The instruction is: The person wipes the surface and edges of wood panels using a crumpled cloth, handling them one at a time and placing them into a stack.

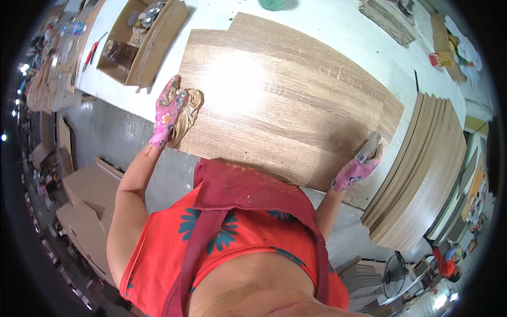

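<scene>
Wood-grain panels (296, 105) lie flat on the white table in front of me, the edge of one showing past the far side of another. My left hand (166, 113), in a pink floral glove, is closed on a crumpled brown cloth (187, 116) at the panel's left edge. My right hand (362, 165), gloved in pink with greyish fingertips, rests on the near right corner of the panel. Its fingers are stretched out and hold nothing. A bright glare covers part of the panel near the left hand.
A stack of similar panels (422, 169) stands at the right table edge. At the far left are an open cardboard box (158, 47) with jars and a red-handled tool (92, 53). A green container (272, 4) and a wooden block (387, 21) sit at the back.
</scene>
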`<state>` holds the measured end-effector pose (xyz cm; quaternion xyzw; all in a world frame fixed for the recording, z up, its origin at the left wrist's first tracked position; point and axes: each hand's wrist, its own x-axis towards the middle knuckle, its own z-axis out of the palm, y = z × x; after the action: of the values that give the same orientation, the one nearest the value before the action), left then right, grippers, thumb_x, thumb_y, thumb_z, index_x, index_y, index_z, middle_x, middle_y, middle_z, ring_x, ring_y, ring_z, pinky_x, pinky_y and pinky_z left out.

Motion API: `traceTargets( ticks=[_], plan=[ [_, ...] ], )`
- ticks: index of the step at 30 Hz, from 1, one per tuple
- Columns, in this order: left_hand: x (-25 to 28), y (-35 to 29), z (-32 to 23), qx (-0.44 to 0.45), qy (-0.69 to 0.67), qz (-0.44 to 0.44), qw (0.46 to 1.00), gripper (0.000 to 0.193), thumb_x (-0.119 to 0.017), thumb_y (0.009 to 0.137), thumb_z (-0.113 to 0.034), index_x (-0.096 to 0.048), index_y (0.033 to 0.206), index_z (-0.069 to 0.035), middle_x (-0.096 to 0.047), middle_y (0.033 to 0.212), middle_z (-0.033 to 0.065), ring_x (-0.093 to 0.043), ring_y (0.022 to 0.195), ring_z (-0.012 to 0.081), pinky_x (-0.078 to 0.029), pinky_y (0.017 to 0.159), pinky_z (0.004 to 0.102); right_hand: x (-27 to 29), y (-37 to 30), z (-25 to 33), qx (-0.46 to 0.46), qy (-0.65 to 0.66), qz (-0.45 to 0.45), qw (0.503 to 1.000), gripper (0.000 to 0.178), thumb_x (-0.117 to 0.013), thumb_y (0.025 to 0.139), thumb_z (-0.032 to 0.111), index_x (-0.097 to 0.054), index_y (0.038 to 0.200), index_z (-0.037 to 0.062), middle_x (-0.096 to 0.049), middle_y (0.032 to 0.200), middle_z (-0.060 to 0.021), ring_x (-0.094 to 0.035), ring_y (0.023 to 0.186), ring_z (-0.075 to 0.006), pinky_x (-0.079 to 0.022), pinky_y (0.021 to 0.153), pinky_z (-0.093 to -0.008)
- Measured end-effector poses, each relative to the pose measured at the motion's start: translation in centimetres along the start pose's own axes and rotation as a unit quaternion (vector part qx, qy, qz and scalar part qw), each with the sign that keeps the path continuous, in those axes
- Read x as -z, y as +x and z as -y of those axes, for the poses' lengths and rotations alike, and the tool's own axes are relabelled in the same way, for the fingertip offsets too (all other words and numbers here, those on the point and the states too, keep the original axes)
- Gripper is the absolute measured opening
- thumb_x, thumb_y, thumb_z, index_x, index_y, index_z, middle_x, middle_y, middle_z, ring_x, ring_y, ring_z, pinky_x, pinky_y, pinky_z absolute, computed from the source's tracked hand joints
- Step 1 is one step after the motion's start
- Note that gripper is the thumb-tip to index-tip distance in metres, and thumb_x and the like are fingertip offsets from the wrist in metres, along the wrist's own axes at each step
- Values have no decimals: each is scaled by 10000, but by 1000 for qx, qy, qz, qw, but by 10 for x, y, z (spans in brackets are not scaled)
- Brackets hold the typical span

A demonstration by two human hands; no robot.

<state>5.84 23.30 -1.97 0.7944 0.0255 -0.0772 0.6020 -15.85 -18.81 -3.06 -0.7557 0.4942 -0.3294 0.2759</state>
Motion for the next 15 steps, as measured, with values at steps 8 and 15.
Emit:
traceTargets(
  ticks=[8, 15],
  plan=[
    [128, -43, 24, 90, -296, -251, 917, 410, -525, 946, -216, -513, 1300, -9, -580, 1240, 114, -588, 1068, 202, -480, 927, 334, 3, -4, -6, 33, 10, -5, 999, 406, -431, 971, 176, -467, 1314, -37, -562, 1266, -194, -549, 1146, -310, -408, 970, -358],
    [72, -59, -6, 5, 304, -159, 939, 484, -439, 984, -329, -434, 1336, 3, -456, 1363, 167, -473, 1231, 258, -422, 1025, 375, 0, -1, -17, 51, 15, 10, 999, 392, -452, 945, 95, -456, 1313, -40, -534, 1293, -212, -521, 1182, -329, -398, 997, -379]
  ],
)
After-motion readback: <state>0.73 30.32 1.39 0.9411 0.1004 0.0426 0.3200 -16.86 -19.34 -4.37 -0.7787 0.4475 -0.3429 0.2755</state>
